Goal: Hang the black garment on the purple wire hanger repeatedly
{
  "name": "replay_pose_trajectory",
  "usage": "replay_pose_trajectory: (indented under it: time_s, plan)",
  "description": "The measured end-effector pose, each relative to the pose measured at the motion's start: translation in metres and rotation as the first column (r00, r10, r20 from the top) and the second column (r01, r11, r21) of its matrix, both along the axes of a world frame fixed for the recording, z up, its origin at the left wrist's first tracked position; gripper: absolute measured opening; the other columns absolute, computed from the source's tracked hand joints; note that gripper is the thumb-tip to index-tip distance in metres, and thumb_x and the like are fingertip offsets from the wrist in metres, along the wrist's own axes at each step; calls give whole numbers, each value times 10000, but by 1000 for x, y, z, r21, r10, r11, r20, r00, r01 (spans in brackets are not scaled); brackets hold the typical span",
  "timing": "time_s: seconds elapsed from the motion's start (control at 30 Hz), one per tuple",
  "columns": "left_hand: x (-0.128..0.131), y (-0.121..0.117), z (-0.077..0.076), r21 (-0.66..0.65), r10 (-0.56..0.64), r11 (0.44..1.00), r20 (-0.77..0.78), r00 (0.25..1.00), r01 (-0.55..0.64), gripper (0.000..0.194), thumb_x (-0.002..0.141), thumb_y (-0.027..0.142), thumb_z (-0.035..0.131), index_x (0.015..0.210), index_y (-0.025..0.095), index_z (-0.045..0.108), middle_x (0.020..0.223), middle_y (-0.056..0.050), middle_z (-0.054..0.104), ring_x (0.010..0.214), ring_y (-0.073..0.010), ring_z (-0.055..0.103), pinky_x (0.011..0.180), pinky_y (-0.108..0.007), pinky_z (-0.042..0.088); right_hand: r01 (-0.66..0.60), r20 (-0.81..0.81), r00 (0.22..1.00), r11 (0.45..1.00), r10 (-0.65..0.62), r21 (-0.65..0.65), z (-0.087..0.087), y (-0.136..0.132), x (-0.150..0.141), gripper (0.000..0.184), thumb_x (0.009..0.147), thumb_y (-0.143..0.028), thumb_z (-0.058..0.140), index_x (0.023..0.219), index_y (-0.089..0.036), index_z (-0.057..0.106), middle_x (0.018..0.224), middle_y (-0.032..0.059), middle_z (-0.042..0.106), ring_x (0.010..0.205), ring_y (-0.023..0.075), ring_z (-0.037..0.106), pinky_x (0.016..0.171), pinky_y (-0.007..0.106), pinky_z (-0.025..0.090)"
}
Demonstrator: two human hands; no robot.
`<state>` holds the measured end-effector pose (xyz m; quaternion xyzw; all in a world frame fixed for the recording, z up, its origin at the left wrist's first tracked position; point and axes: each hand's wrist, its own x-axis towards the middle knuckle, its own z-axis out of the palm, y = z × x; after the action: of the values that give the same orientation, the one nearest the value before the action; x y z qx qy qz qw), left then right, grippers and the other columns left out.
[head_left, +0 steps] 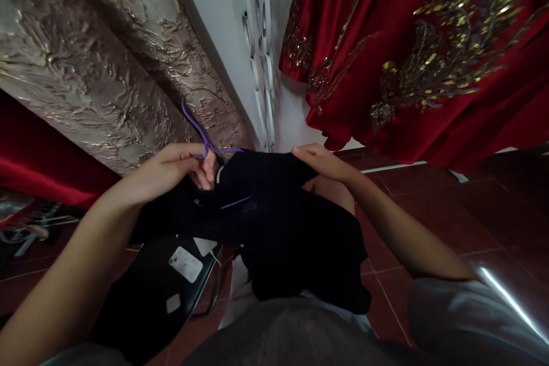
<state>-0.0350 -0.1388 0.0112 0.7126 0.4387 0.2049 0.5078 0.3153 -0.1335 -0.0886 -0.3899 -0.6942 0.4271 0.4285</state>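
A black garment (291, 217) lies spread over my lap and thighs. Through its neck opening runs a purple clothes hanger (229, 150), with its hook pointing up and to the left. My left hand (203, 166) is closed around the hanger near the base of the hook, beside a pale strip at the garment's neckline. On the other side, my right hand (315, 157) pinches the upper edge of the garment, thumb on top and the fingers partly hidden below. A thin purple line, perhaps the hanger's lower bar, shows on the dark cloth.
At my left, a black seat or bench (141, 291) holds a white phone (186, 263), a small pale object (173, 303) and a cable. Textured beige fabric (98, 68) hangs at left. Red cloth with gold sequins (412, 57) hangs at right. Red tiles (390, 291) cover the floor.
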Motion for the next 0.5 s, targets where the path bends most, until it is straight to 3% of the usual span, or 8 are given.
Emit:
replay_pose_trajectory:
  time_s: [0.1, 0.17, 0.23, 0.3, 0.33, 0.37, 0.43, 0.5]
  plan:
    - [-9, 30, -10, 220, 65, 973, 16, 998, -67, 157, 767, 273, 696, 819, 130, 658, 735, -91, 700, 632, -172, 677, 593, -317, 561, -32, -113, 993, 986, 14, -165, 7, -9, -7, 524, 920, -637, 593, 655, -184, 582, 551, -23, 480, 475, 88, 430, 444, 234, 336]
    - [-5, 42, -15, 528, 173, 828, 80, 982, -189, 329, 787, 348, 756, 981, 106, 647, 875, -90, 712, 773, -172, 685, 718, -366, 581, 45, -228, 970, 979, -91, -197, 22, 3, -8, 487, 885, -625, 654, 684, -187, 584, 566, -24, 503, 501, 89, 461, 457, 232, 338]
    - [7, 41, -17, 813, 278, 488, 201, 939, -318, 478, 860, 433, 740, 1177, 101, 607, 1110, -119, 679, 1007, -219, 659, 883, -449, 558, 175, -328, 919, 972, -219, -157, 43, 28, -5, 451, 864, -587, 707, 693, -188, 587, 606, -13, 551, 572, 99, 521, 521, 244, 401]
    - [26, 29, -19, 934, 301, 127, 284, 910, -334, 444, 967, 451, 621, 1273, 131, 587, 1245, -132, 622, 1169, -267, 586, 1001, -497, 493, 307, -402, 856, 946, -323, -106, 67, 61, 1, 442, 872, -572, 714, 680, -200, 571, 623, -3, 562, 639, 108, 540, 595, 268, 444]
    - [36, 20, -21, 958, 286, 3, 274, 918, -286, 389, 996, 418, 570, 1275, 150, 597, 1241, -126, 621, 1182, -276, 573, 1018, -498, 469, 346, -416, 838, 934, -352, -95, 78, 77, 4, 445, 875, -590, 705, 681, -216, 563, 622, 1, 561, 676, 118, 542, 641, 287, 466]
    - [46, 12, -24, 974, 262, -73, 228, 938, -216, 341, 999, 373, 547, 1264, 168, 609, 1193, -114, 638, 1151, -275, 583, 1009, -485, 460, 376, -436, 821, 924, -370, -76, 88, 91, 7, 445, 877, -607, 697, 683, -234, 552, 626, 5, 562, 706, 127, 538, 679, 304, 479]
    - [63, 0, -34, 990, 227, -114, 106, 968, -82, 296, 969, 289, 548, 1237, 190, 624, 1027, -82, 667, 1001, -254, 617, 930, -442, 470, 426, -491, 784, 904, -379, -17, 103, 106, 12, 426, 891, -617, 662, 695, -262, 532, 659, 11, 578, 735, 132, 514, 726, 319, 489]
    - [75, -3, -46, 999, 249, -30, 22, 968, -15, 324, 954, 241, 539, 1266, 198, 616, 887, -56, 646, 874, -234, 616, 848, -399, 477, 485, -553, 742, 873, -379, 52, 108, 105, 18, 392, 898, -605, 630, 702, -285, 519, 701, 14, 600, 735, 134, 488, 736, 315, 492]
